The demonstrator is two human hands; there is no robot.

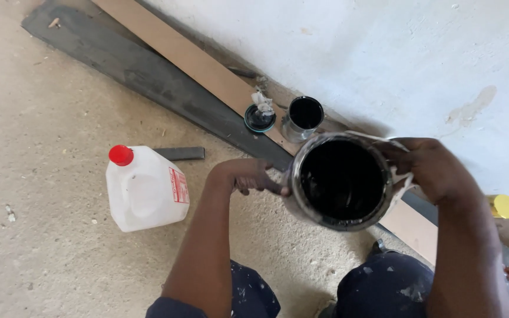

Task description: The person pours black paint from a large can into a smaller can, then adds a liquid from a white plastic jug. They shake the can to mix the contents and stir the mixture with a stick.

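Head view: both hands, left [248, 176] and right [428, 168], clamp a black-filled can [341, 181]; smaller tin [303, 118] at eleven o'clock; perhaps mid-pour, needing steady tilt.

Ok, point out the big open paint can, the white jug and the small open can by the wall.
big paint can [343, 179], head view, on the black paint inside.
white jug [142, 191], head view, on its side face.
small can [305, 113], head view, on its dark opening.
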